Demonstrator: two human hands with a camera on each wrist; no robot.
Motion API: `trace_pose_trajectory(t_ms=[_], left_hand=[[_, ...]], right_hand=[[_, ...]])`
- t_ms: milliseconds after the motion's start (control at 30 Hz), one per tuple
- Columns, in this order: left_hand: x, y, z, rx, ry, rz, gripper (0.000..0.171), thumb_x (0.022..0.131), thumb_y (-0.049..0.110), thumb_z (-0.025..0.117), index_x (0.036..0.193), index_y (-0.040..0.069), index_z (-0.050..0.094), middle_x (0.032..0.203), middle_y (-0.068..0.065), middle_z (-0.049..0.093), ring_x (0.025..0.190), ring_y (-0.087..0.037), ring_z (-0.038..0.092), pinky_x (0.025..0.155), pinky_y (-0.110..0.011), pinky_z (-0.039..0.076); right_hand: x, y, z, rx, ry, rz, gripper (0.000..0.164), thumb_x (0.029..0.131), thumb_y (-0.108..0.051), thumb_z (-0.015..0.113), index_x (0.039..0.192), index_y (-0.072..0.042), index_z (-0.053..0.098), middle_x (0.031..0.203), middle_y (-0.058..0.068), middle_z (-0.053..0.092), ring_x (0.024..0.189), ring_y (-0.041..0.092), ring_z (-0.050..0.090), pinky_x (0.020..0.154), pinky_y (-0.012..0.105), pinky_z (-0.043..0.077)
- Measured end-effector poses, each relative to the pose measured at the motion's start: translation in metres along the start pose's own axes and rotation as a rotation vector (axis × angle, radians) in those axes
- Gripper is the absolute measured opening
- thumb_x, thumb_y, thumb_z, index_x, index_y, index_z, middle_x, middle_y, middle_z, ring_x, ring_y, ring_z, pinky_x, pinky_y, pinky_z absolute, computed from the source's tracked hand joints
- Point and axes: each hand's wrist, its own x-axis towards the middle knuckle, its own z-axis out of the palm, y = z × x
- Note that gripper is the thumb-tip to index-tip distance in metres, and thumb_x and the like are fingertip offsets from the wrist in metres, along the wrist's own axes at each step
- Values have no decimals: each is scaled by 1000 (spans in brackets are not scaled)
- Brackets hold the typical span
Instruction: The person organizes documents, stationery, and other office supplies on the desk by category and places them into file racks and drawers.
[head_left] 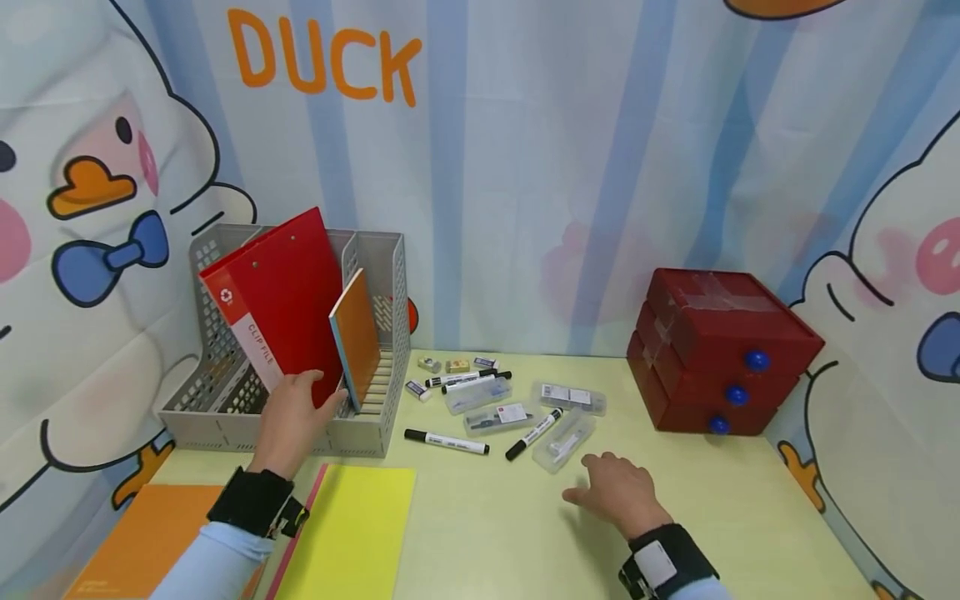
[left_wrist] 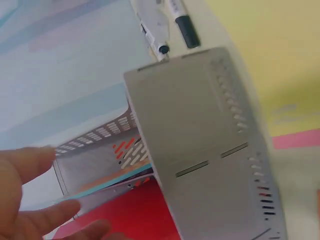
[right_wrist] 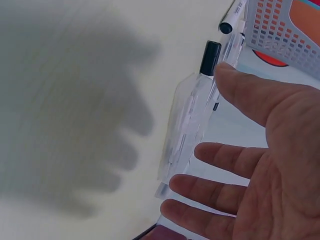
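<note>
A red clip file leans in the grey file holder, and an orange notebook with a light blue edge stands beside it. My left hand is at the front of the holder, by the clip file's lower edge. In the left wrist view its thumb and fingers are spread, with nothing between them. My right hand hovers above the table, fingers apart and holding nothing. Nearest to it lies a clear plastic case; a black-capped marker lies beside that case.
More clear cases, markers and small erasers lie mid-table. A dark red drawer box with blue knobs stands at the right. Yellow and orange notebooks lie in front of the holder. A duck-print curtain hangs behind.
</note>
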Motion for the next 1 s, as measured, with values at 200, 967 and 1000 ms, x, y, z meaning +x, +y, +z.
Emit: trace_pose_trajectory(t_ms=[200, 967, 1000], left_hand=[[-29, -11, 9, 56, -124, -15, 58, 94, 31, 68, 130, -12, 53, 123, -33, 56, 105, -47, 55, 88, -60, 47], [-71, -23, 56, 431, -422, -119, 72, 85, 44, 75, 123, -13, 54, 88, -22, 62, 80, -36, 62, 73, -52, 53], [-73, -21, 57, 444, -421, -112, 69, 85, 43, 76, 120, -13, 55, 90, -23, 61, 82, -36, 61, 74, -52, 53]], right_hand=[[-9, -8, 12, 7, -29, 29, 64, 76, -48, 81, 119, -3, 66, 105, 18, 65, 97, 39, 62, 82, 58, 48], [-23, -27, 7, -9, -19, -15, 65, 76, -50, 81, 118, -3, 66, 102, 16, 66, 94, 37, 63, 80, 56, 49], [-23, -28, 7, -10, -21, -14, 65, 76, -50, 81, 118, -3, 66, 102, 16, 66, 93, 37, 63, 80, 56, 49]])
